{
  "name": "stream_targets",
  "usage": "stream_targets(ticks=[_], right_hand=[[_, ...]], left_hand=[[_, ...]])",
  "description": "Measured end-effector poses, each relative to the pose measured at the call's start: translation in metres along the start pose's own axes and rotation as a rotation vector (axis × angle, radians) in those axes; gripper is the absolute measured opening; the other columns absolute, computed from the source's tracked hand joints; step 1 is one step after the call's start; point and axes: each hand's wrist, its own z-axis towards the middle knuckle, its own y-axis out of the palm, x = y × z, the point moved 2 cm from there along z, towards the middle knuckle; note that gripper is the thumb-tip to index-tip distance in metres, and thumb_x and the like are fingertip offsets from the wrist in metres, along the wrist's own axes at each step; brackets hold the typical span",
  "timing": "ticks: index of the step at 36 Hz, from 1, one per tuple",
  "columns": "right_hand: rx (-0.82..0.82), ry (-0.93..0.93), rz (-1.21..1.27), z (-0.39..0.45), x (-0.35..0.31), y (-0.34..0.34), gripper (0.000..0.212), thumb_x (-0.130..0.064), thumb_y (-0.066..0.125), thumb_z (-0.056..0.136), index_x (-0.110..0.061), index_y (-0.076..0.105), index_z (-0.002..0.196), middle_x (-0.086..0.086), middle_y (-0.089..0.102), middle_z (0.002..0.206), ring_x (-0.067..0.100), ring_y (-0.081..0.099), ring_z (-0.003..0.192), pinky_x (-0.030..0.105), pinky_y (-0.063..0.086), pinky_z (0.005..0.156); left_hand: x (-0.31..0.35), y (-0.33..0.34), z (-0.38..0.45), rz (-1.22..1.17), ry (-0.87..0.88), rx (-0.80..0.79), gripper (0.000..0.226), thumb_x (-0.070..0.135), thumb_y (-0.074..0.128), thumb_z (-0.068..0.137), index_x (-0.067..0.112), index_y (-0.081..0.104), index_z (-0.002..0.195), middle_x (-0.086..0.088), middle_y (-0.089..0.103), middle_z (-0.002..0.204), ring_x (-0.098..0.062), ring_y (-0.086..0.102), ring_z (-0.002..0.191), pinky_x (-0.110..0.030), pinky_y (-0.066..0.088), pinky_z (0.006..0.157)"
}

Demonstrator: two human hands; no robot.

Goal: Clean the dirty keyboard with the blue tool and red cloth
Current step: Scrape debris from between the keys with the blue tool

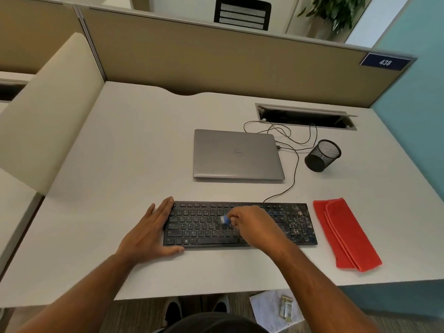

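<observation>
A black keyboard lies near the desk's front edge, its right part speckled with pale dirt. My right hand grips a small blue tool over the middle keys; most of the tool is hidden in my fingers. My left hand lies flat against the keyboard's left end, fingers straight along the side and thumb at the front corner. A folded red cloth rests on the desk just right of the keyboard, untouched.
A shut grey laptop sits behind the keyboard. A black mesh cup lies tipped to its right, with cables running to a desk cable slot. Partition walls close the back and left. Papers lie on the floor.
</observation>
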Motion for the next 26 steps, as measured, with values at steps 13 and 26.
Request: stream_targets(ticks=[13,26], right_hand=[[-0.014,-0.009,0.09,0.003,-0.008,0.011,0.029,-0.014,0.044,0.105,-0.025,0.069,0.116,-0.003,0.071,0.096,0.016,0.066,0.083,0.036,0.055,0.078],[-0.088,-0.07,-0.012,0.003,-0.015,0.012,0.03,-0.003,0.047,0.1,-0.02,0.069,0.111,-0.008,0.063,0.085,0.011,0.059,0.074,0.023,0.044,0.064]], left_hand=[[0.002,-0.001,0.001,0.025,-0.007,-0.019,0.136,0.095,0.056,0.071,0.025,-0.019,0.161,0.014,-0.019,0.168,0.006,-0.025,0.147,-0.017,-0.02,0.12],[0.011,-0.008,-0.002,0.032,-0.021,-0.052,0.135,0.082,0.068,0.075,0.024,-0.019,0.159,0.013,-0.02,0.165,0.023,-0.045,0.125,-0.006,-0.028,0.106]])
